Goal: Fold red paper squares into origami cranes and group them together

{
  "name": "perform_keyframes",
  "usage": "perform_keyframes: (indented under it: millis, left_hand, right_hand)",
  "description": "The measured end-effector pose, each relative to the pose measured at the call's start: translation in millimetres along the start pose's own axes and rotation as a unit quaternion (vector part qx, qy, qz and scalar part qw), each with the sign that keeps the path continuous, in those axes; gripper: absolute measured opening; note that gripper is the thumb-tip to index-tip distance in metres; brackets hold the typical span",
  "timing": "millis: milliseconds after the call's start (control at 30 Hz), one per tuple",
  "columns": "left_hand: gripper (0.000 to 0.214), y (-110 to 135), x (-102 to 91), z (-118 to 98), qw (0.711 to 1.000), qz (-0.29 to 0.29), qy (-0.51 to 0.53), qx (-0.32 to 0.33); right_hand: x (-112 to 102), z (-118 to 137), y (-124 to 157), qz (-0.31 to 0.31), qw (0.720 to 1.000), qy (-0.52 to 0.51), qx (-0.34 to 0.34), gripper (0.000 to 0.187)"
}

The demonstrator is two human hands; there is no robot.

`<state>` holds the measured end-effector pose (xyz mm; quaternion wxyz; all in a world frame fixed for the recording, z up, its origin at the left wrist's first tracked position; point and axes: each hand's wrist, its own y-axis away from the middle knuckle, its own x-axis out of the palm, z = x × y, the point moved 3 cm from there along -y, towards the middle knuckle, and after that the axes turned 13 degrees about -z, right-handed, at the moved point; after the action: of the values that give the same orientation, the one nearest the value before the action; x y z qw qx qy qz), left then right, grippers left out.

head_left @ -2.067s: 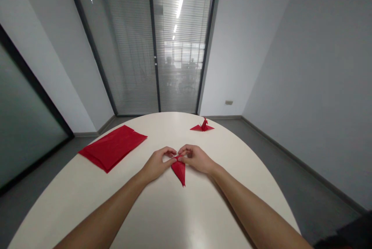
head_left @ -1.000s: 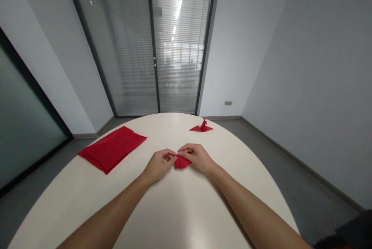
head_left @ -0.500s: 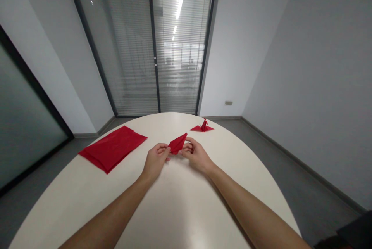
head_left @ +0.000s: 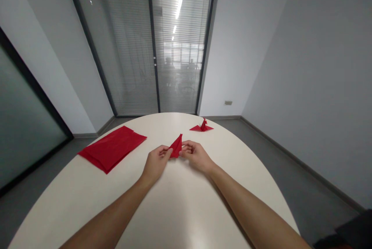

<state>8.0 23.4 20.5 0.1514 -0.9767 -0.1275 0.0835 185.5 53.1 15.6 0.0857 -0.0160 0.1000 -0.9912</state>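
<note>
At left, red sheets (head_left: 113, 148) lie on the surface (head_left: 162, 210). Next, the left hand (head_left: 155, 163) has its fingers clamped on the left edge of the folded paper (head_left: 176, 148), which sits between both hands, its long axis pointing forward, tip leaning slightly right. The right hand (head_left: 198, 157), equally near, pinches the lower right edge; beyond it stands a crane (head_left: 203, 127).
</note>
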Motion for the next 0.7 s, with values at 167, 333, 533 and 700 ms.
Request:
perform_keyframes:
  millis: [167,333,533,700]
  left_hand:
    - [0.031,2.1,-0.8,-5.9,1.000,0.007,-0.002,-0.021]
    - [0.034,1.7,-0.3,-5.9,0.999,0.007,0.010,-0.031]
    - [0.038,1.9,0.2,-3.0,0.999,0.009,0.016,-0.041]
    - [0.044,1.7,-0.4,0.8,0.998,0.006,-0.002,-0.054]
  right_hand:
    - [-3.8,-2.4,-2.4,-0.014,0.999,-0.031,0.000,0.039]
    - [-5.5,-3.2,-3.6,-0.024,0.998,-0.050,0.006,0.038]
    - [-3.9,-1.0,-2.1,-0.013,0.997,-0.067,0.023,0.047]
    - [-7.1,-6.0,-3.4,-0.026,0.998,-0.043,0.041,0.043]
